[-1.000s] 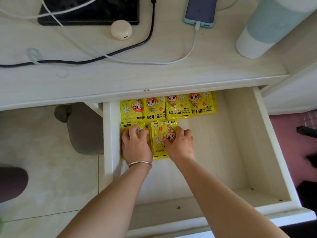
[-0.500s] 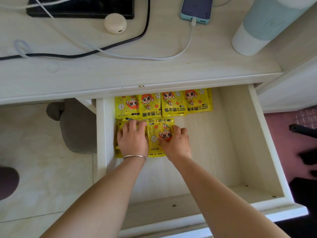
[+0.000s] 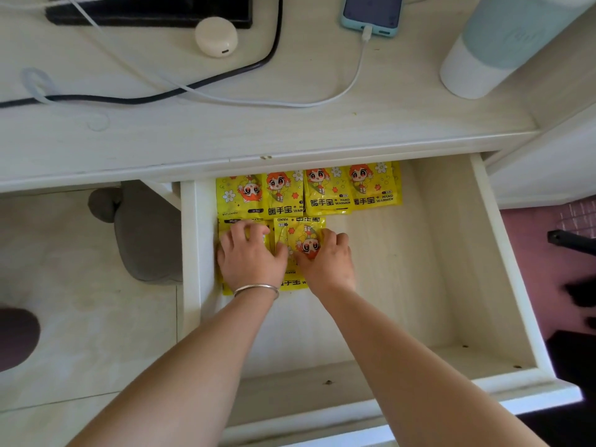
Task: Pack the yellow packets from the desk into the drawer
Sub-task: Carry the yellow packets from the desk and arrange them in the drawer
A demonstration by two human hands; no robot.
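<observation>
Pale wood desk [image 3: 225, 133] w/ cables & phone [image 3: 372, 12], tiled floor [image 3: 80, 333] seen below, open drawer [image 3: 503, 269], yellow packets [image 3: 309, 195] pressed flat by both hands, left hand [image 3: 251, 256] & right hand [image 3: 325, 262] spread, nothing gripped.

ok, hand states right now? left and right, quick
Left hand: open, palm flat on a yellow packet in the drawer.
Right hand: open, fingers spread, pressing the next packet. No grip on either.
</observation>
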